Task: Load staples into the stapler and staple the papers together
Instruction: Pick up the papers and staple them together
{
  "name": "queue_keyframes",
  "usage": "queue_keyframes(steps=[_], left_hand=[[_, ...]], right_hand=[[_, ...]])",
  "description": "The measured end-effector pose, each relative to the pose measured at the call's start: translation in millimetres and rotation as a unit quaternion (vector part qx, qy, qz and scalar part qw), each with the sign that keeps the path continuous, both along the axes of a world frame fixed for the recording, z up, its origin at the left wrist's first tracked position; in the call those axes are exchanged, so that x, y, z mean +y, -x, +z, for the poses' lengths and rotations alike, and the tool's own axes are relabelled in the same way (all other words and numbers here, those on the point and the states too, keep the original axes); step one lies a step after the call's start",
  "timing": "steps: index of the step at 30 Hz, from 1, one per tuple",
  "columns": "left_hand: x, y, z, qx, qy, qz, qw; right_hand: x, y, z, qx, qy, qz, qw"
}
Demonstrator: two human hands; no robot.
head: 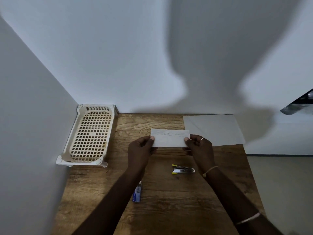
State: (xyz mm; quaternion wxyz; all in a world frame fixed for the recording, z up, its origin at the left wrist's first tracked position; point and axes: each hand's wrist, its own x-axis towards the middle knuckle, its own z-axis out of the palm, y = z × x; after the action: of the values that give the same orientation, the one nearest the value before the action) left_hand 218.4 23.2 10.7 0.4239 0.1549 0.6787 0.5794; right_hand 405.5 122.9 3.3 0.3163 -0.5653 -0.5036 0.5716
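Note:
I hold a small white folded paper (169,138) above the wooden table (169,192). My left hand (139,150) pinches its left edge and my right hand (199,148) pinches its right edge. A small stapler (183,169) with yellow ends lies open on the table just below my right hand, its metal channel showing. A blue box of staples (137,193) lies beside my left forearm, partly hidden by it. A larger white sheet (215,128) lies flat at the back right of the table.
A cream plastic mesh tray (88,136) stands at the table's back left, against the white walls. The table's right edge drops to a pale floor (279,184). A dark object (298,106) juts in at the far right.

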Motion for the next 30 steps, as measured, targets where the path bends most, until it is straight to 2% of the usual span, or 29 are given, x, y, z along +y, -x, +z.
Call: queue_keyframes(steps=[7,15,23,26,30], left_hand=[[20,18,-49,0.128,0.120,-0.019,0.984],[34,17,-64,0.239,0.166,-0.042,0.956],[31,13,-67,0.326,0.168,-0.062,0.928],[28,14,-71,0.348,0.170,-0.069,0.919],[14,13,-67,0.389,0.175,-0.092,0.900]], right_hand=[[20,23,-39,-0.162,-0.002,0.024,0.987],[29,31,-62,-0.273,-0.038,0.048,0.960],[26,29,-63,-0.349,-0.069,0.082,0.931],[24,26,-60,-0.348,-0.088,0.087,0.929],[10,19,-51,-0.351,-0.164,0.112,0.915]])
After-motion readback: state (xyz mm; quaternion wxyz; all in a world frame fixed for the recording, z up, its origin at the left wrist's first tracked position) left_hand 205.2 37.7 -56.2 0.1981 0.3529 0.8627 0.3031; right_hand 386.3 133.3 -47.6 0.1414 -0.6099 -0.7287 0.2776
